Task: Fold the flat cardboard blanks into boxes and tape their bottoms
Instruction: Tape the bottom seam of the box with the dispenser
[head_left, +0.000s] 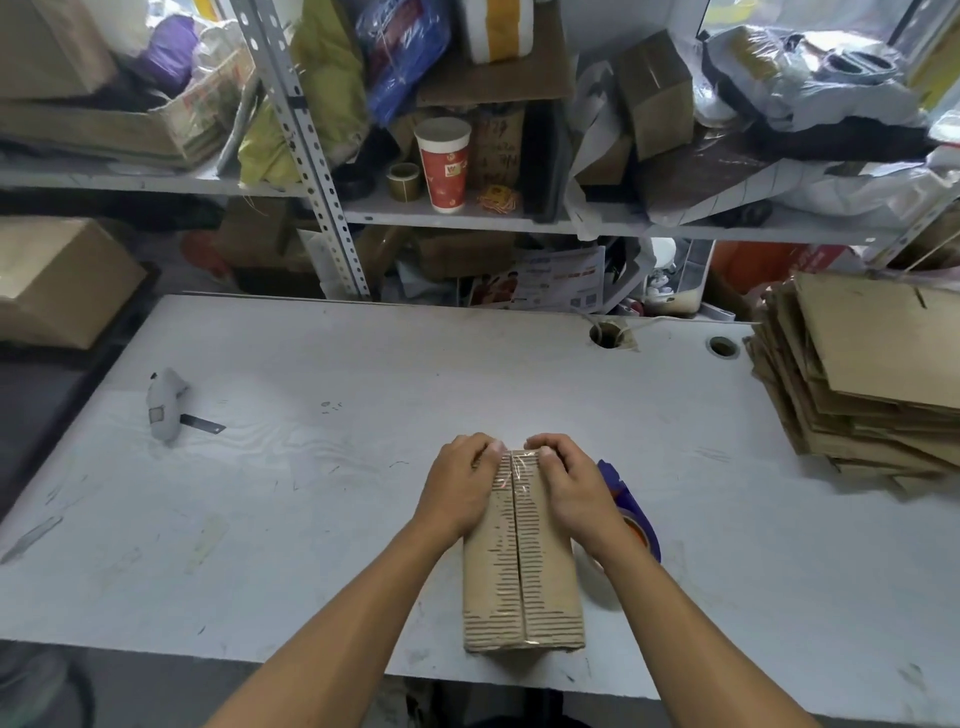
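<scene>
A folded cardboard box (522, 571) stands bottom-up near the front edge of the white table (311, 467). Clear tape runs along the seam between its two flaps. My left hand (460, 486) lies on the left flap at the far end, fingers bent over the far edge. On the right flap, my right hand (569, 483) presses down the same way. A blue tape dispenser (631, 512) with its roll sits on the table just right of the box, partly behind my right wrist. A stack of flat cardboard blanks (857, 374) is piled at the table's right end.
A grey box cutter (169, 402) lies on the left part of the table. Two cable holes (605, 332) are at the back right. Cluttered metal shelves (332, 197) with a paper cup (442, 163) rise behind. A closed brown box (57, 280) sits at the left.
</scene>
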